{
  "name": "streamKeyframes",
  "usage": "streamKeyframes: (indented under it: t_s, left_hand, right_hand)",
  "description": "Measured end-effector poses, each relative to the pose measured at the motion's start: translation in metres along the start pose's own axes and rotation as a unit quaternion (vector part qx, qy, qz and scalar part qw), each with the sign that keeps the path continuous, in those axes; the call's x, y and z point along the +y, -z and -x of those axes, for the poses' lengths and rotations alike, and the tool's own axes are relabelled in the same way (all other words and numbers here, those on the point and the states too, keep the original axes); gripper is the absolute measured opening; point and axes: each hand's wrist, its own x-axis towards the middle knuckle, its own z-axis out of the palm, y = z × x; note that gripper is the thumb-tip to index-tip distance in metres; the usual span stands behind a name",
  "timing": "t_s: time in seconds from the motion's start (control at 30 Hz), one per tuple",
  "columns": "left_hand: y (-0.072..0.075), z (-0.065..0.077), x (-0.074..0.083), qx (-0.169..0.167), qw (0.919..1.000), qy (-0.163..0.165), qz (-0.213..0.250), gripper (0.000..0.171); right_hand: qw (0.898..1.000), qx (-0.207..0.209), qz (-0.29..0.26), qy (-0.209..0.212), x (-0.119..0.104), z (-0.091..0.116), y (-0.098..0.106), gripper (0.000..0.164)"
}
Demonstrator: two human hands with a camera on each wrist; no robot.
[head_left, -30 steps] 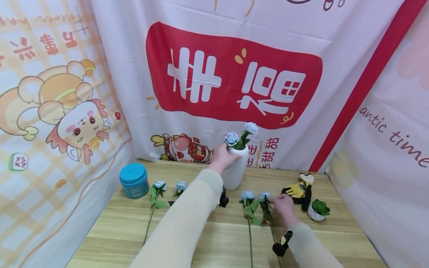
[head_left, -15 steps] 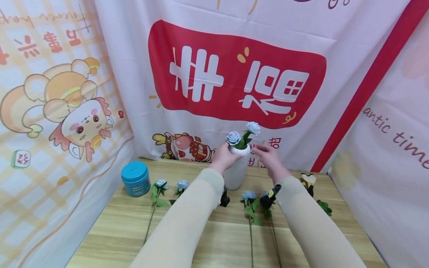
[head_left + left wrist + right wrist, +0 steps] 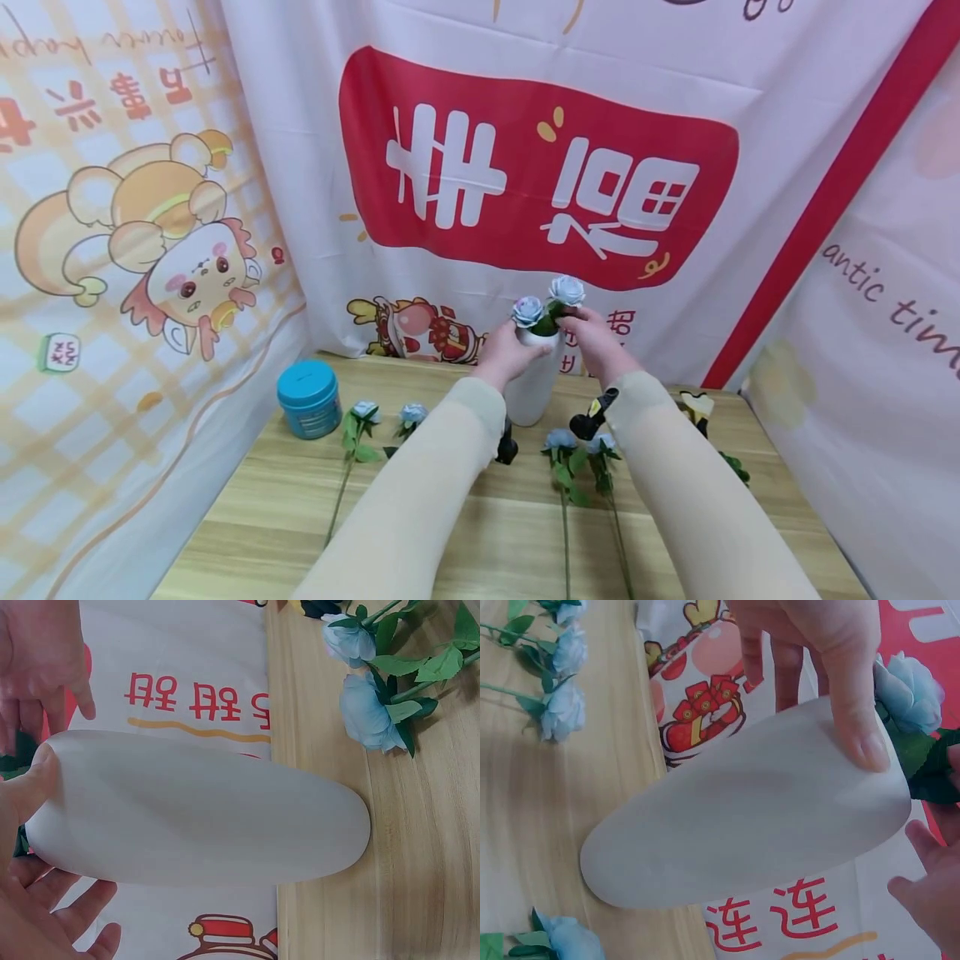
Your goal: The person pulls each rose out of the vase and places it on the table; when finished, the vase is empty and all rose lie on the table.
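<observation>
Around the neck of a white vase (image 3: 532,392), my left hand (image 3: 506,353) holds on, its thumb lying across the front in the right wrist view. The vase stands on the table, and two pale blue roses rise from its mouth. One rose (image 3: 528,312) leans to the left; the other rose (image 3: 567,291) is taller and on the right. My right hand (image 3: 597,340) is at the taller rose and pinches it just below the bloom, among dark green leaves (image 3: 930,761). The fingertips of that hand are partly hidden in both wrist views.
More blue roses lie on the wooden table (image 3: 510,533): a pair on the right, one rose (image 3: 558,440) among them, and a pair on the left, including another rose (image 3: 365,411). A blue-lidded tub (image 3: 309,400) stands at the left. Behind hangs a printed cloth (image 3: 300,192).
My right hand has left the roses lying on the right, risen to the vase and taken hold of the taller rose. My left hand has stayed on the vase's neck.
</observation>
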Motion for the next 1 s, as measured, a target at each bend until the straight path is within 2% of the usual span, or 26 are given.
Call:
streamKeyframes:
  t_s: [0.17, 0.3, 0.47, 0.7, 1.0]
  left_hand:
    - [0.0, 0.0, 0.001, 0.001, 1.0, -0.001, -0.003, 0.074]
    - [0.0, 0.0, 0.001, 0.005, 1.0, 0.003, -0.003, 0.072]
    - [0.0, 0.001, 0.002, 0.005, 0.9999, 0.009, 0.005, 0.069]
    - [0.002, 0.002, 0.003, 0.004, 0.9999, 0.008, 0.007, 0.071]
    - [0.003, 0.003, 0.004, 0.0, 1.0, 0.003, -0.005, 0.07]
  right_hand:
    - [0.997, 0.069, 0.007, 0.042, 0.001, 0.0, -0.002, 0.045]
    - [0.993, 0.092, -0.007, 0.074, -0.009, 0.006, -0.002, 0.043]
    - [0.988, 0.101, -0.033, 0.114, -0.033, 0.02, -0.003, 0.042]
    - [0.982, 0.108, -0.067, 0.138, -0.068, 0.033, 0.003, 0.043]
    - [0.976, 0.083, -0.085, 0.18, -0.109, 0.06, 0.013, 0.049]
